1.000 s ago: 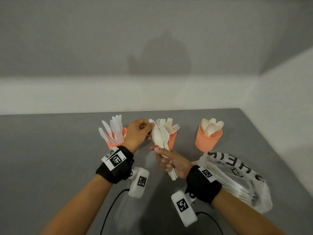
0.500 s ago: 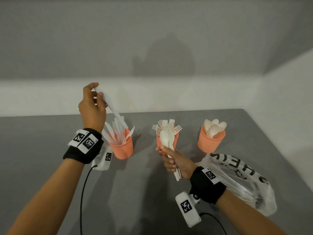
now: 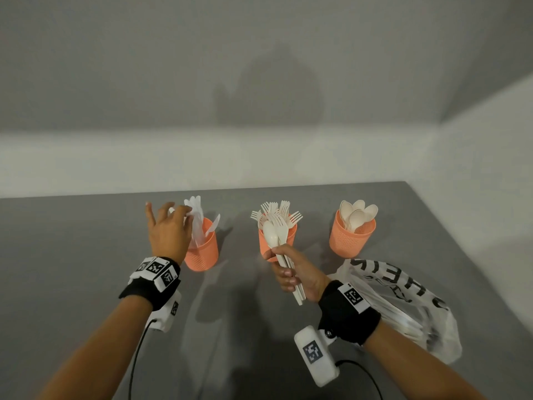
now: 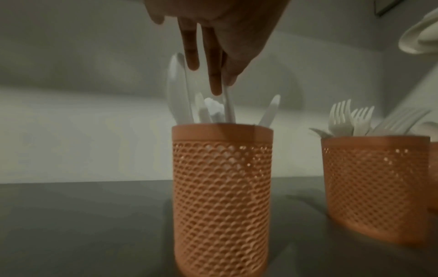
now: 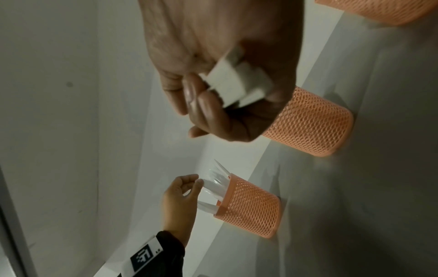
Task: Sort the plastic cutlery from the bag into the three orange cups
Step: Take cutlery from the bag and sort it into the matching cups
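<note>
Head view shows the left hand [image 3: 168,233] above the knife cup [image 3: 202,249] near the table's [image 3: 72,255] far edge, fingers loosely spread among the knives [image 3: 197,217]. Right hand [image 3: 297,277] clamps a cutlery bundle [image 3: 278,246] before the fork cup [image 3: 290,235]; the spoon cup [image 3: 350,238] and bag [image 3: 418,307] sit toward the right edge.

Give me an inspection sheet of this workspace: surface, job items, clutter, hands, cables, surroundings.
Surface: grey tabletop.
Job's things: three orange mesh cups, left cup with white plastic knives, middle cup with forks, right cup with spoons; printed plastic bag lying at right, cutlery inside.
Clutter: nothing seen.
Hands: left hand at the knife tops, fingers straight; right hand grips a cutlery bundle.
Cables: black cable from the left wrist camera, another by the right.
Surroundings: plain grey and white walls.
</note>
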The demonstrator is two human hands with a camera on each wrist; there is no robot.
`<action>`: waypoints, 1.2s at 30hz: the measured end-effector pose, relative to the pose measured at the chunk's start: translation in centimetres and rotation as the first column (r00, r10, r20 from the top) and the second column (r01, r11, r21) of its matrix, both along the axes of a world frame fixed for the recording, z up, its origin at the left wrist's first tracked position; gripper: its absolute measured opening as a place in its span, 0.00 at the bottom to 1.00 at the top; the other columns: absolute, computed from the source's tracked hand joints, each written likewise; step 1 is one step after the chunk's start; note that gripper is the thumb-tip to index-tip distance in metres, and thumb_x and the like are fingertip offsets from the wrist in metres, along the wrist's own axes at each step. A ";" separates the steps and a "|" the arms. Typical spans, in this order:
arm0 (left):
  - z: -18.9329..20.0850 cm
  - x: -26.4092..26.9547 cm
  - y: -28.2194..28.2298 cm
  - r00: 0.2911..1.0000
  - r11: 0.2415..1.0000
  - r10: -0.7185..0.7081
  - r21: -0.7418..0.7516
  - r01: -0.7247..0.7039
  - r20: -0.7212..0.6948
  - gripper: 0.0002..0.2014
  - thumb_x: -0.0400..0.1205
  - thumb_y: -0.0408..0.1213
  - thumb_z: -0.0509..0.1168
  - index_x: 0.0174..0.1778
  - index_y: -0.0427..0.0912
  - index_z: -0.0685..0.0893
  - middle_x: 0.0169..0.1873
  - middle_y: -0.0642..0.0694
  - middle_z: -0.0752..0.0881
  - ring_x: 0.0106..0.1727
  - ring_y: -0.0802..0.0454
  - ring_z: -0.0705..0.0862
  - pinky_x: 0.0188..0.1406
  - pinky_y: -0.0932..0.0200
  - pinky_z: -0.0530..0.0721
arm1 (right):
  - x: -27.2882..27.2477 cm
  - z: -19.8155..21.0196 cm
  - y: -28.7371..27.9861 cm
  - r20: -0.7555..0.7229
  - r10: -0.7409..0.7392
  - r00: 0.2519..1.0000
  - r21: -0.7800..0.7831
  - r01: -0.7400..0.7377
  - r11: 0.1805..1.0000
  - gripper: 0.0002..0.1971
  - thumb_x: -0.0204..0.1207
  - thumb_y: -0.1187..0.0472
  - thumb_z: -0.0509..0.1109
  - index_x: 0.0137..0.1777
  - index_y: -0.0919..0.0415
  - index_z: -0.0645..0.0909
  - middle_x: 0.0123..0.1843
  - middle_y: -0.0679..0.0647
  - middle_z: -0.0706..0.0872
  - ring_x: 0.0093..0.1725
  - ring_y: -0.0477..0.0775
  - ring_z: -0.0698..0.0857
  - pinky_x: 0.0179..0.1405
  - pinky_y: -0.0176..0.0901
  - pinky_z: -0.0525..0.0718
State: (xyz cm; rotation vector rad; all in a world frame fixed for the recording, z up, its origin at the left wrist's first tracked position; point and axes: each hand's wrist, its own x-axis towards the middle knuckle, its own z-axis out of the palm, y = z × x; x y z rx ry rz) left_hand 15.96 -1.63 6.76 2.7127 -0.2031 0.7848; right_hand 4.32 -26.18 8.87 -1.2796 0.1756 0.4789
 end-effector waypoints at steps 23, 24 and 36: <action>3.1 -8.4 -14.1 0.734 0.544 -0.533 -0.835 -0.084 -0.421 0.15 0.78 0.43 0.70 0.49 0.34 0.79 0.32 0.43 0.85 0.23 0.56 0.83 0.20 0.66 0.80 | -0.4 -1.7 1.1 0.433 -0.249 0.866 -0.504 0.462 0.730 0.06 0.84 0.53 0.56 0.52 0.53 0.70 0.32 0.40 0.73 0.32 0.39 0.73 0.33 0.32 0.68; 3.1 -8.3 -14.4 0.720 0.508 -0.549 -0.853 -0.116 -0.425 0.14 0.78 0.41 0.70 0.49 0.33 0.79 0.32 0.43 0.85 0.23 0.56 0.84 0.21 0.65 0.82 | -0.5 -1.6 0.9 0.432 -0.251 0.866 -0.505 0.463 0.728 0.04 0.84 0.54 0.56 0.50 0.53 0.69 0.32 0.41 0.73 0.32 0.39 0.73 0.34 0.32 0.68; 3.9 -7.7 -13.9 0.812 0.156 -0.543 -0.976 -0.153 -0.215 0.10 0.87 0.36 0.53 0.41 0.38 0.70 0.19 0.51 0.75 0.19 0.57 0.76 0.18 0.65 0.77 | -1.5 -1.3 -1.9 -0.048 -0.335 0.941 0.137 0.339 0.931 0.18 0.85 0.49 0.50 0.50 0.59 0.77 0.16 0.45 0.68 0.13 0.41 0.63 0.12 0.31 0.65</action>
